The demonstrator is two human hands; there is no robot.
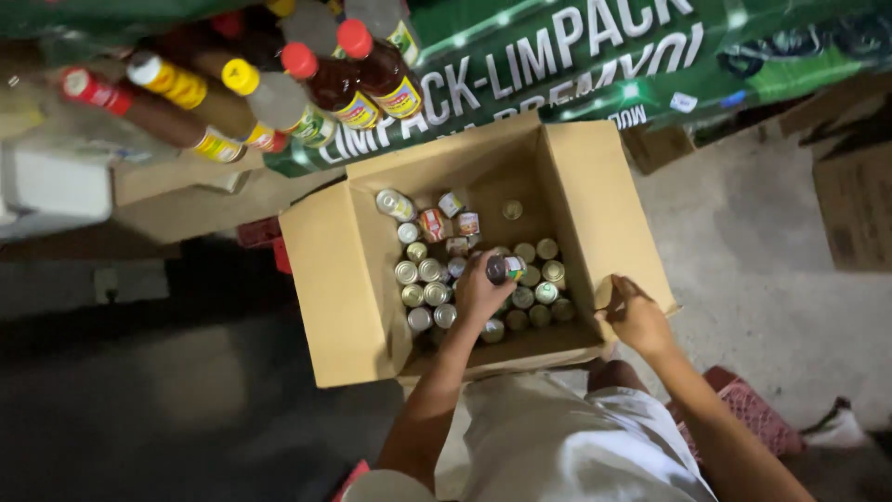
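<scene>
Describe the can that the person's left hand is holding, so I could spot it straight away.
Find the open cardboard box on the floor, filled with small cans. Over its middle, the left hand grips one dark can. Unlike its neighbours standing upright in rows, it is lifted and tipped on its side.

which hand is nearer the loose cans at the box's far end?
Left. The left hand is inside the box, holding a can just short of the loose cans. The right hand grips the near right flap.
</scene>
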